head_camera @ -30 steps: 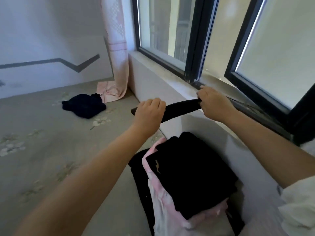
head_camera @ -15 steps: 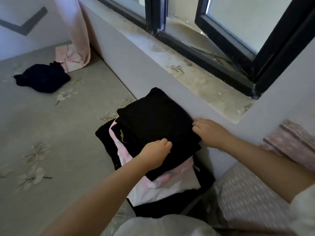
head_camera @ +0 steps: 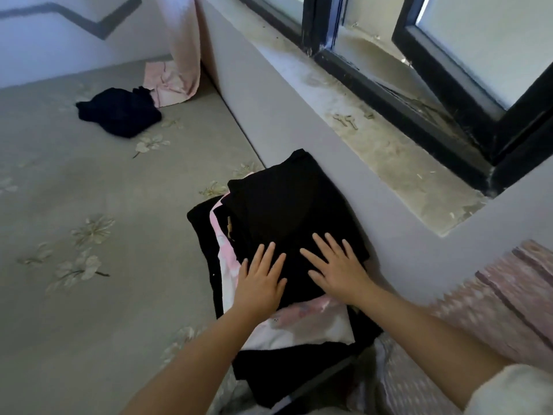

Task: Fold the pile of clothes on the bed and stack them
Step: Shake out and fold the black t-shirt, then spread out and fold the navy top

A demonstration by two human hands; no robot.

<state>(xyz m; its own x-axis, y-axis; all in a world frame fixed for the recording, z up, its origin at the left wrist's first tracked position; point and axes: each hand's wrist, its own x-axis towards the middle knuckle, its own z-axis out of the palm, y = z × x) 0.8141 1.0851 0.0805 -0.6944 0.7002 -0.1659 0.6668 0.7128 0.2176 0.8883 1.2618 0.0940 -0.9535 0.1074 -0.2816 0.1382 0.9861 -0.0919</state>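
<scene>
A stack of folded clothes (head_camera: 287, 322) lies on the bed beside the wall under the window. Its top piece is a folded black garment (head_camera: 284, 205); beneath it are a pink and white garment (head_camera: 302, 324) and more black ones. My left hand (head_camera: 260, 283) and my right hand (head_camera: 335, 265) both rest flat on the top black garment, fingers spread and straight. A crumpled dark navy garment (head_camera: 119, 112) lies alone farther up the bed.
The bed (head_camera: 89, 235) has a grey sheet with flower prints. A pink curtain (head_camera: 179, 55) hangs into the far corner. The dusty window sill (head_camera: 389, 145) runs along the right, with a pink patterned pillow (head_camera: 493, 301) below it.
One second ago both hands held a folded black garment up in the air. It came down onto the stack, and both hands now lie flat on it.
</scene>
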